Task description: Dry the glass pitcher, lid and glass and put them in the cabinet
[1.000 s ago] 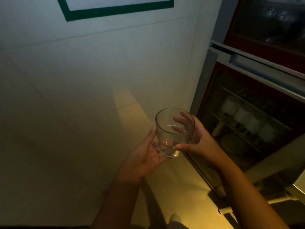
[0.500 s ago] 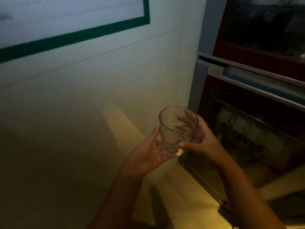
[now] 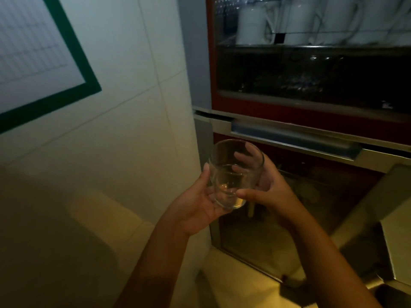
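- Head view shows the glass (image 3: 224,187) held up in the air between your two hands, mouth tilted towards you, just in front of the cabinet (image 3: 311,103) and below its steel handle bar (image 3: 289,138).
- Your left hand (image 3: 195,210) cups the base, with the thumb running up the near side. Your right hand (image 3: 273,190) wraps the other side: its thumb lies across the lower wall and its fingers curl round the back, visible through the glass. Both hands grip it and nothing else.
- No cloth is in view, so if the glass is wet it could slide out of bare fingers.
- The cabinet doors look shut, though the dim light makes that uncertain. Opening one would need a free hand, which leaves the glass in a one-handed hold over the hard counter (image 3: 244,283).
- The rim sits close under the handle bar, so lifting straight up could knock glass against steel.
- White mugs (image 3: 253,25) crowd the upper shelf. Pushing the glass in without finding a gap risks a clash.
- Neither the pitcher nor the lid is in view.
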Tool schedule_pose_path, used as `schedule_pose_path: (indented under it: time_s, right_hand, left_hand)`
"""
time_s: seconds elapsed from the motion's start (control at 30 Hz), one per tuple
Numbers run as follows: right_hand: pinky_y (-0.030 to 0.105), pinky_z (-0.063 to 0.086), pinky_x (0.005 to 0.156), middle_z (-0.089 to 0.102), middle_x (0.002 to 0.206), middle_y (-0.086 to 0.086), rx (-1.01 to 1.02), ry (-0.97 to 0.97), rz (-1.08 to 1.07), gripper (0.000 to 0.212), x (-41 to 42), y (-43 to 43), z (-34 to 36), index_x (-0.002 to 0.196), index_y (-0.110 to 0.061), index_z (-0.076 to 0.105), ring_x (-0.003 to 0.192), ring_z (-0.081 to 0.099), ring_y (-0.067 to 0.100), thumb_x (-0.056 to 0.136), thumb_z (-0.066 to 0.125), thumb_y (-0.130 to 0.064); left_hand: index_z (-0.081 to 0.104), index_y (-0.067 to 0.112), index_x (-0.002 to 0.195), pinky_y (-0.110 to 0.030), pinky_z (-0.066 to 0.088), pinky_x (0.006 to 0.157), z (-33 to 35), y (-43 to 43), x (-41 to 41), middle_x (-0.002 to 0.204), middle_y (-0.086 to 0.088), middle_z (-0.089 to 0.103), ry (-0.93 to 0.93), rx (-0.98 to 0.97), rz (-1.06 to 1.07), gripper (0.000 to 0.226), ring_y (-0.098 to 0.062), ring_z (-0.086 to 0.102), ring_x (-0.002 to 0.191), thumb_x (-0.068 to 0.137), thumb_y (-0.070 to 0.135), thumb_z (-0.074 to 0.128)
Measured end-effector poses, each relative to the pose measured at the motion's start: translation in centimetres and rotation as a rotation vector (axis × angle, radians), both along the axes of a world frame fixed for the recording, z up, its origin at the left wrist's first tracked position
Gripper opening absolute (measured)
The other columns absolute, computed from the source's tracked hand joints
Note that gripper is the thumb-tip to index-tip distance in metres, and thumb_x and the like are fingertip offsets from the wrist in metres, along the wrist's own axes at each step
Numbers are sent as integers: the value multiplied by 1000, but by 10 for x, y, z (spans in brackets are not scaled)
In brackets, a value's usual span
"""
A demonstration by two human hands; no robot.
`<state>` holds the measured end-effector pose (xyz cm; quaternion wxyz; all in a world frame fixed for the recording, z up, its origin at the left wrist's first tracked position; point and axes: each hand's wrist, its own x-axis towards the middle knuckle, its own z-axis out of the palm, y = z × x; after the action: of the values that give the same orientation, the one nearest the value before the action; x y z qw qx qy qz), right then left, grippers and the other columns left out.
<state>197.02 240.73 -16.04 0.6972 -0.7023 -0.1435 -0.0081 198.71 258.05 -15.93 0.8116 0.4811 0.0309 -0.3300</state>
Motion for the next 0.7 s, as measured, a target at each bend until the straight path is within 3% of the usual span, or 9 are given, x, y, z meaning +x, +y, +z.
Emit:
schedule_pose_path:
  time_s: [0.13,0.23,0.53,0.7]
  right_hand:
    - [23,48,93,46,134,-18,4,-37,-121,94,2,-8,14,131,-45,30,119,50,1,51,78,-34]
    - [24,49,91,48,132,-19,28,-69,-209,89,5,-9,27,128,-46,32,118,51,2,52,78,-34]
    - [30,48,95,48,136,-9,48,-188,-292,90,27,1,75,131,-39,33,121,52,10,54,78,-30]
    - [34,47,97,56,128,-8,-16,-236,-271,98,38,7,97,131,-46,29,120,53,10,51,84,-30]
  left_hand:
    - [49,8,131,-37,47,96,12,-11,21,126,-19,59,-65,-23,-133,69,-29,59,113,81,54,40]
    - [56,10,124,-39,45,97,25,-16,36,121,-17,63,-111,-51,-198,60,-26,63,106,83,51,40]
    - [71,11,108,-37,53,86,75,-7,72,117,-22,63,-214,-182,-298,47,-30,65,103,84,41,44]
    - [54,3,126,-38,56,82,104,2,85,120,-26,60,-233,-219,-350,60,-32,65,103,81,43,54]
